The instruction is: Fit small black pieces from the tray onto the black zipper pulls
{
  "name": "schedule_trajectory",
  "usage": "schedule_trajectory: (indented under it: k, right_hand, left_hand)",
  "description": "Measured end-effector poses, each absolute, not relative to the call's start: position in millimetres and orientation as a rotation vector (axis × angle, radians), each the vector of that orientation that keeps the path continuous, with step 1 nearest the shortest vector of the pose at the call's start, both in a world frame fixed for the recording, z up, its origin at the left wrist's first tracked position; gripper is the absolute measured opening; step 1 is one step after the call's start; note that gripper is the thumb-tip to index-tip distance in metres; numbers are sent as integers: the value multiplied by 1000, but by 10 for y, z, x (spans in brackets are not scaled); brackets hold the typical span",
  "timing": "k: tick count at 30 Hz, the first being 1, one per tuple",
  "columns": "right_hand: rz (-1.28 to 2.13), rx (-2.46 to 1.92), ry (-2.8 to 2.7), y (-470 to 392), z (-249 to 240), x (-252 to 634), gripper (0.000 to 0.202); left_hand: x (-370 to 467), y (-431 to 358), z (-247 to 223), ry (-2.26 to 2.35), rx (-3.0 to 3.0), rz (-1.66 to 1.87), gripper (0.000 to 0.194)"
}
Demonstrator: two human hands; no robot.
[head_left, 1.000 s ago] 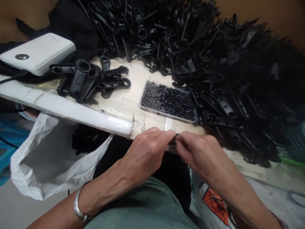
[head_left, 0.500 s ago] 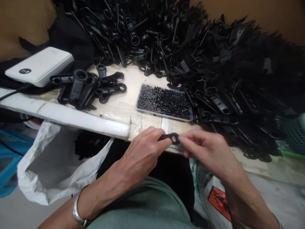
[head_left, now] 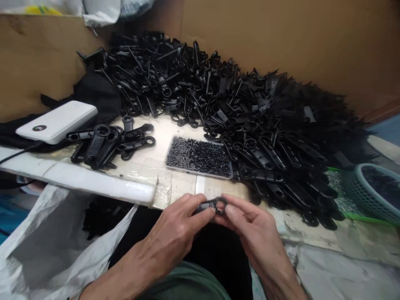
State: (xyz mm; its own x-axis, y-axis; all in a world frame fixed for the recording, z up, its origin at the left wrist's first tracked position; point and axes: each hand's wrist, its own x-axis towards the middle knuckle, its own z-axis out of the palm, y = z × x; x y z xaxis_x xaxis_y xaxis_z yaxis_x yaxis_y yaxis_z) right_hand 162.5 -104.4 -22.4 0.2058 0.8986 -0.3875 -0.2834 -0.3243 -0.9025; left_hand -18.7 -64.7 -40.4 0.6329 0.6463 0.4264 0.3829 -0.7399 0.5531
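You hold a black ringed part (head_left: 205, 205) near the front edge of the surface (head_left: 178, 190), left hand (head_left: 178, 223) pinching its shank, right hand (head_left: 258, 227) gripping its ring. It looks light, stiff, perhaps slick; shank and rim seem the firmest holds.

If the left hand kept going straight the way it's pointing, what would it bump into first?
Past the black part it holds, the left hand would probably meet the right hand first, at that part's ringed end; depth is hard to judge.
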Motion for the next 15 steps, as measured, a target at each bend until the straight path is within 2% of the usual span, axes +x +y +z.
schedule_trajectory:
  k: [10,13,15]
  right_hand:
    - [1302,-1515,-795,-863,-56,1482,50]
    - [1165,-1551,-1122,-748,201,1613,41]
    - [936,-1637,-1340,-630,443,1786,38]
  left_hand:
    - [-176,-533,-524,855,2616,1104,30]
    - [-201,-523,-460,868,2601,1096,33]
    - [-293,-516,-390,886,2581,1149,41]
